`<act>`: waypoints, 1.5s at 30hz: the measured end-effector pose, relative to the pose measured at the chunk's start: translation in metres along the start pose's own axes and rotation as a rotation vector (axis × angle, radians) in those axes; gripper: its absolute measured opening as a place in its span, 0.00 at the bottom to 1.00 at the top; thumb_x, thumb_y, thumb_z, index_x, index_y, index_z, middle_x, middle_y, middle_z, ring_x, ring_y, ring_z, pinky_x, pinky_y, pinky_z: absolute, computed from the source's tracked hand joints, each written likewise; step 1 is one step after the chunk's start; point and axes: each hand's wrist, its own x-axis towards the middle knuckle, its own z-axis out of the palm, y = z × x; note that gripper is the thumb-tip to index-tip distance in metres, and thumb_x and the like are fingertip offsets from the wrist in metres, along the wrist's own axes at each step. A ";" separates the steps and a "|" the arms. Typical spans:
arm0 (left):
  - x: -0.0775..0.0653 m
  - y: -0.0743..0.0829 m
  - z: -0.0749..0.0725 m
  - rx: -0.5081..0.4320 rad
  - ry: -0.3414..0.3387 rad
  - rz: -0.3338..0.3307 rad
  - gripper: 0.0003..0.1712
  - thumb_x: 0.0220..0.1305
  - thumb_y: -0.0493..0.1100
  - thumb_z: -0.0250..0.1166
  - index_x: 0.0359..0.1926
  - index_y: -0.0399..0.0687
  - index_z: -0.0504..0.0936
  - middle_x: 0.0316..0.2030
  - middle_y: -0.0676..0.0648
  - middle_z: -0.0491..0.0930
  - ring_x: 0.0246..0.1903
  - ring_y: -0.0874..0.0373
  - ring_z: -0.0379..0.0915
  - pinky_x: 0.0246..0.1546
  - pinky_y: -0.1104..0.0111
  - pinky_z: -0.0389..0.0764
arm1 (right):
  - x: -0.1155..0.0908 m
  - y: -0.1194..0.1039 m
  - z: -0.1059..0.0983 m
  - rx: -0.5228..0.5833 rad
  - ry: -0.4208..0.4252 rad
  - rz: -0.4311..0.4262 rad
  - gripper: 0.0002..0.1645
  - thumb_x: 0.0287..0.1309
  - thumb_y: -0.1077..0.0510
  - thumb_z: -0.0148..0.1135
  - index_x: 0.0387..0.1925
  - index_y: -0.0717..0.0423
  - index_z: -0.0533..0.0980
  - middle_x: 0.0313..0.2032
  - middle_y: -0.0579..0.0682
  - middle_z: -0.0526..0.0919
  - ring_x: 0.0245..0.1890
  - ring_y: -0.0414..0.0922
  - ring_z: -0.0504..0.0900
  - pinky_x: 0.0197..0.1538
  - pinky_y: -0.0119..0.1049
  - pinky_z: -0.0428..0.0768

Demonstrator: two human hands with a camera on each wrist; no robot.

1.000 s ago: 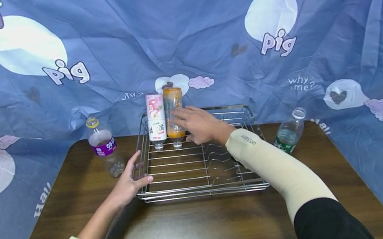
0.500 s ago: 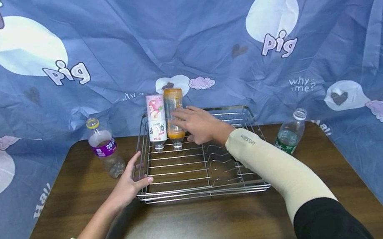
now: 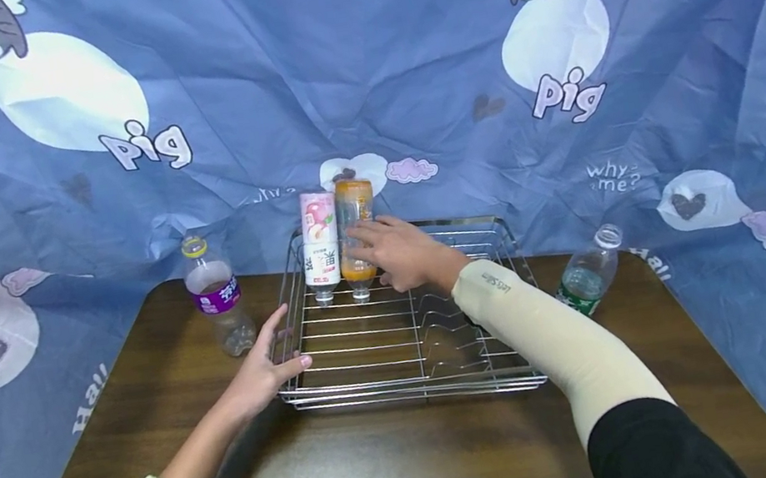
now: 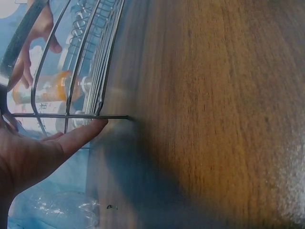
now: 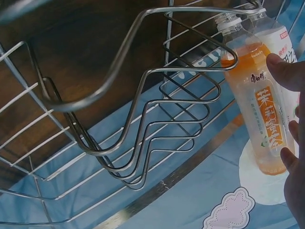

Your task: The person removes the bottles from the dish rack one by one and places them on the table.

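Observation:
An orange-labelled drink bottle (image 3: 355, 231) stands neck down in the wire dish rack (image 3: 363, 350), beside a pink-and-white bottle (image 3: 318, 237), also inverted. My right hand (image 3: 404, 252) lies across the orange bottle's side; in the right wrist view its thumb and fingertips touch the label area of that bottle (image 5: 262, 109). My left hand (image 3: 258, 378) is at the rack's left front corner, thumb stretched over the rim and fingers extended along the outside. From the left wrist, the thumb (image 4: 81, 138) meets the wire at the rack's corner.
A bottle with a purple label and yellow neck ring (image 3: 216, 296) stands left of the rack. A green-labelled clear bottle (image 3: 590, 272) is on the right. The wooden table (image 3: 392, 474) backs onto a blue printed cloth (image 3: 369, 64). Wavy plate dividers (image 5: 157, 119) fill the rack's right part.
The whole head view has shifted slightly down and to the right. Both hands, the bottles and the rack keep their places relative to one another.

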 end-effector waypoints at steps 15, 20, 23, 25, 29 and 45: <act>-0.001 0.003 -0.001 -0.005 -0.004 -0.019 0.55 0.64 0.31 0.65 0.81 0.46 0.38 0.71 0.20 0.48 0.63 0.20 0.60 0.64 0.40 0.67 | 0.005 0.006 0.002 -0.141 -0.034 -0.031 0.56 0.50 0.44 0.77 0.77 0.45 0.60 0.77 0.52 0.55 0.78 0.53 0.48 0.77 0.59 0.41; -0.002 0.003 -0.001 -0.006 -0.005 -0.015 0.55 0.65 0.31 0.65 0.81 0.46 0.38 0.71 0.20 0.48 0.63 0.19 0.60 0.64 0.40 0.66 | 0.008 0.007 0.003 -0.151 -0.049 -0.033 0.57 0.49 0.44 0.77 0.78 0.45 0.59 0.78 0.53 0.52 0.78 0.54 0.46 0.76 0.60 0.39; -0.002 0.002 -0.002 -0.010 -0.003 -0.008 0.55 0.64 0.31 0.65 0.81 0.46 0.38 0.71 0.20 0.48 0.63 0.19 0.60 0.64 0.40 0.66 | 0.009 0.007 0.003 -0.151 -0.052 -0.030 0.58 0.48 0.45 0.78 0.78 0.44 0.59 0.78 0.53 0.51 0.78 0.54 0.46 0.76 0.60 0.38; -0.001 0.001 -0.001 -0.014 -0.004 -0.007 0.55 0.64 0.31 0.65 0.81 0.47 0.38 0.71 0.19 0.48 0.63 0.19 0.60 0.64 0.40 0.66 | 0.009 0.007 0.002 -0.153 -0.064 -0.029 0.57 0.49 0.46 0.77 0.78 0.44 0.58 0.79 0.53 0.51 0.78 0.54 0.45 0.77 0.59 0.37; -0.001 0.001 0.000 -0.015 -0.006 -0.014 0.55 0.65 0.31 0.65 0.81 0.47 0.38 0.71 0.20 0.47 0.63 0.20 0.59 0.64 0.40 0.66 | 0.010 0.006 0.002 -0.156 -0.092 -0.033 0.56 0.51 0.48 0.76 0.78 0.44 0.58 0.79 0.54 0.50 0.78 0.54 0.45 0.77 0.57 0.37; -0.003 0.001 0.001 -0.023 0.010 -0.014 0.54 0.65 0.31 0.65 0.80 0.46 0.40 0.71 0.20 0.49 0.63 0.22 0.62 0.65 0.41 0.66 | 0.019 0.014 0.015 -0.311 -0.018 -0.170 0.47 0.53 0.49 0.74 0.74 0.46 0.65 0.76 0.55 0.58 0.77 0.54 0.51 0.77 0.55 0.44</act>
